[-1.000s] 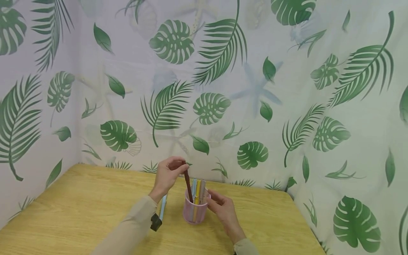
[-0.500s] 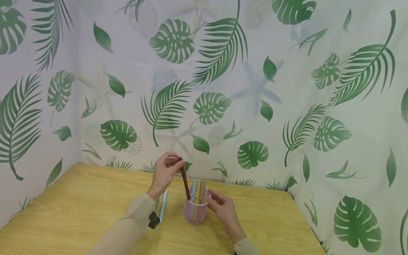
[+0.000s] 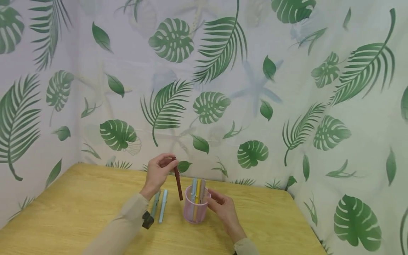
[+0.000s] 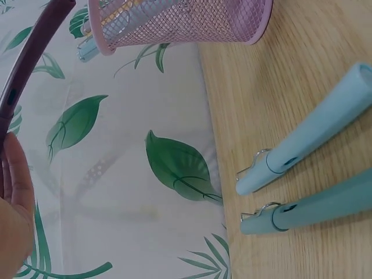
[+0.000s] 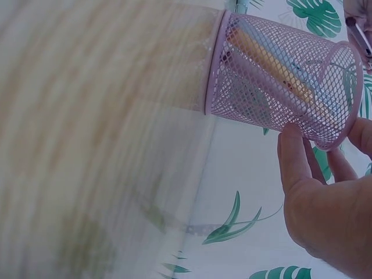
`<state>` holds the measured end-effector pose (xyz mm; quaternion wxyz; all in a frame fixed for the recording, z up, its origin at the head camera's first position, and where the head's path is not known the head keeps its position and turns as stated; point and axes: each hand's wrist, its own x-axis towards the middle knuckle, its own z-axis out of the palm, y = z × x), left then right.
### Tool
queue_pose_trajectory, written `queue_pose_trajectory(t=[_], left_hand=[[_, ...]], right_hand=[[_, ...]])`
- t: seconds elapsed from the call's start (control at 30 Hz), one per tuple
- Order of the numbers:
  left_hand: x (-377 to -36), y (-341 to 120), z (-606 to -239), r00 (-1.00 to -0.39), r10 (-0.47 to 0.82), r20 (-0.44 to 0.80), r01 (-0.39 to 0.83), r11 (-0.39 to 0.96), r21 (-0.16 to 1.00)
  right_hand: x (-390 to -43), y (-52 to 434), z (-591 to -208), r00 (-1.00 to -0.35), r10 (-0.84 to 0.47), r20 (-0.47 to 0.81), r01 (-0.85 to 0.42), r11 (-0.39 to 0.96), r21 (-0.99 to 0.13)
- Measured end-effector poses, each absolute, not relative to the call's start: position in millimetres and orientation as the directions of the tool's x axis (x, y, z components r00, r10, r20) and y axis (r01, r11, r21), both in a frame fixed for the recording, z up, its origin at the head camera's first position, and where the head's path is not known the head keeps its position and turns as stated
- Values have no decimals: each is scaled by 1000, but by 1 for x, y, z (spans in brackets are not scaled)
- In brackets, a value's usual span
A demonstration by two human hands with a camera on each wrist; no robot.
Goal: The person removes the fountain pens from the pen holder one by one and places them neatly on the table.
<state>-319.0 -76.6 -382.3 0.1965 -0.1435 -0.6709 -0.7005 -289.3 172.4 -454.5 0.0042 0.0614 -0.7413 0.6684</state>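
Note:
My left hand (image 3: 158,172) pinches a dark brown pen (image 3: 178,182) near its top, between thumb and fingers. The pen hangs tilted, its lower end apart from the pink mesh pen cup (image 3: 195,215) and to its left. Inside the cup stand a light blue pen (image 3: 193,189), a yellow pen (image 3: 198,193) and a greyish pen (image 3: 202,191). My right hand (image 3: 224,210) holds the cup at its right side, thumb at the rim and fingers against the mesh (image 5: 261,75). The left wrist view shows only part of the left hand (image 4: 14,215).
On the wooden table (image 3: 105,202), a light blue pen (image 3: 163,206) and a grey-green pen (image 3: 155,203) lie side by side left of the cup. The left wrist partly covers the green one. A leaf-printed cloth (image 3: 216,138) rises behind the table edge.
My left hand has lifted the brown pen out of the cup and moved left with it. The right hand has stayed at the cup. More of the grey-green pen shows now.

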Motion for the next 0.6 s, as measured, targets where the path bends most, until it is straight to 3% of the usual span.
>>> queue_pose_trajectory(t=[0.6], left_hand=[[-338, -90, -416, -907, 5, 420, 420, -43, 907]], right_hand=[[-292, 173, -458, -994, -86, 70, -80, 110, -991]])
